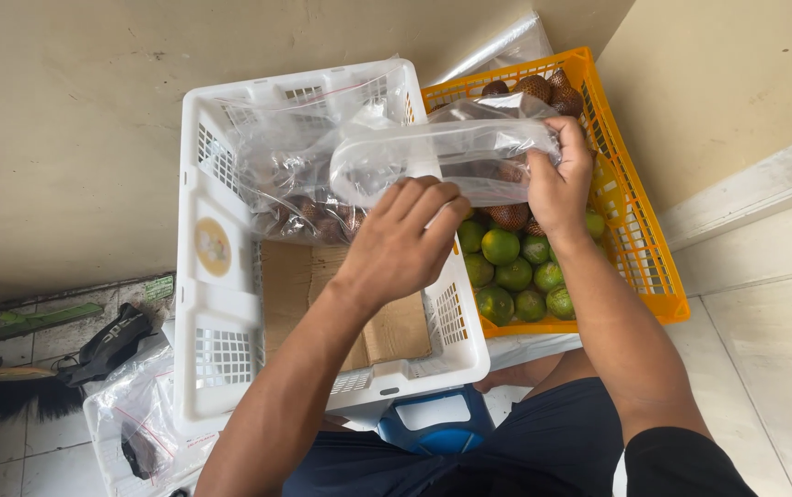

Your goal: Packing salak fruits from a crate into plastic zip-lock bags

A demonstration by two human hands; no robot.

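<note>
Above the white slatted plastic crate [221, 304] and, to its right, the orange plastic basket [640, 248] of green citrus, we hold a clear plastic bag [451, 161], left hand [405, 244] fingers curled at its mouth, right hand [557, 175] pinching its right edge.

Single view from the camera on my head, looking steeply down and slightly forward over my forearms and lap. It sits close: the white crate [230, 304] and orange crate [640, 230] fill mid-frame, with wall above and tiled floor [764, 359] at the edges.
</note>
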